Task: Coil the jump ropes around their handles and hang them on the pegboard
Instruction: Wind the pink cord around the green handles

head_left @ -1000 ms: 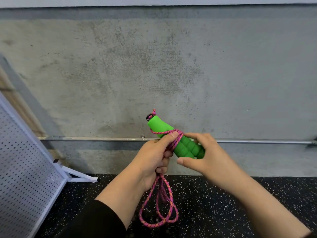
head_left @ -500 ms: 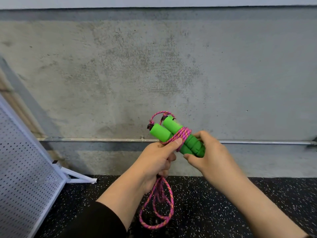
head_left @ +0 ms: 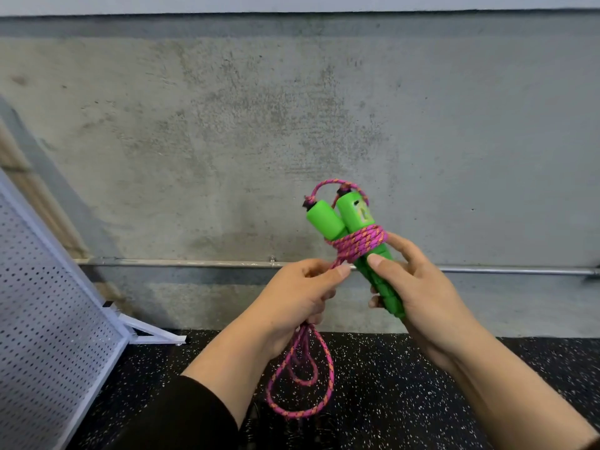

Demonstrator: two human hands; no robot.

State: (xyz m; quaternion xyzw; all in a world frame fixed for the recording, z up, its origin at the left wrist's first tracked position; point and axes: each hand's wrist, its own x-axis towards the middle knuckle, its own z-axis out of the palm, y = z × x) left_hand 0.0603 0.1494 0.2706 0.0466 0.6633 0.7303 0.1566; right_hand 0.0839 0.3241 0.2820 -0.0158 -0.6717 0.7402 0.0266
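Pink-and-orange braided jump rope (head_left: 358,243) now shows a thicker band of turns around the two green foam handles (head_left: 344,222) than it did a second ago. Back then only one handle top was visible and the wrap was a single loose pass; half a second ago both handle tops showed side by side with a few turns. The pair is also raised and tilted more upright, tops toward the concrete wall (head_left: 292,125).

Meaning for the task: coiling of this rope is well under way but not finished. A doubled loop of slack (head_left: 300,378) hangs below the left hand, above the speckled black floor (head_left: 406,384). My judgement: several more turns are needed before hanging.

Right hand (head_left: 418,293): clenched around the lower half of the handles, thumb (head_left: 378,264) pressed on the green foam just below the wrapped band, fingers (head_left: 406,248) curled round the far side. Wrapped band sits directly above this grip, touching the index finger.

Left hand (head_left: 302,293): pinches the running strand just beside the handles, thumb tip (head_left: 341,271) against the strand where it leaves the coil; remaining fingers are curled over the slack, which exits under the palm.

White pegboard (head_left: 48,319) leans at the left edge of view, well apart from both hands. No hooks are visible on it from here.
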